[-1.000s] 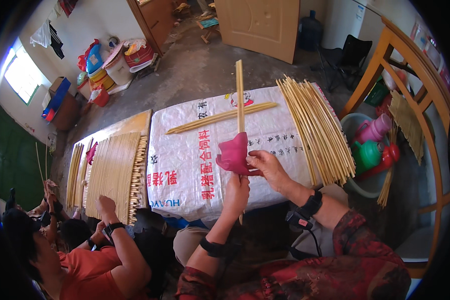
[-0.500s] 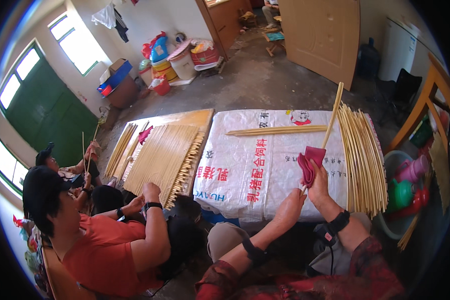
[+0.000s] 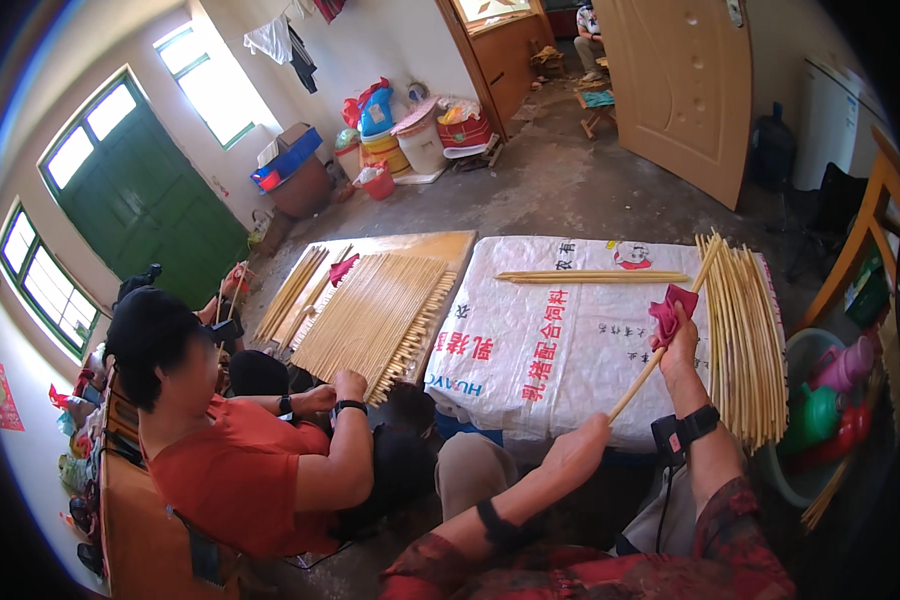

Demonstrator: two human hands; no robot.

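Observation:
A long pale stick (image 3: 634, 391) runs slantwise between my two hands over a white woven sack (image 3: 490, 330). The fingers of my left hand (image 3: 578, 447) close round its lower end. Higher up, my right hand (image 3: 681, 350) grips a magenta cloth (image 3: 673, 308) folded around the stick. The upper end pokes out above the cloth, close to a thick row of similar sticks (image 3: 745, 350) on the sack's right side. Several sticks (image 3: 595, 277) lie crosswise near the far edge of the sack.
On my left a person in an orange shirt (image 3: 240, 470) works at a board with a mat of sticks (image 3: 370, 315). A basin (image 3: 800, 345) with coloured plastic items stands at the right, beside a wooden chair frame (image 3: 855, 245). Farther back is an open door (image 3: 680, 90).
My hands have moved apart along the stick: the left toward me, the right with the cloth up and right. The stick now tilts lower. The whole view has shifted somewhat.

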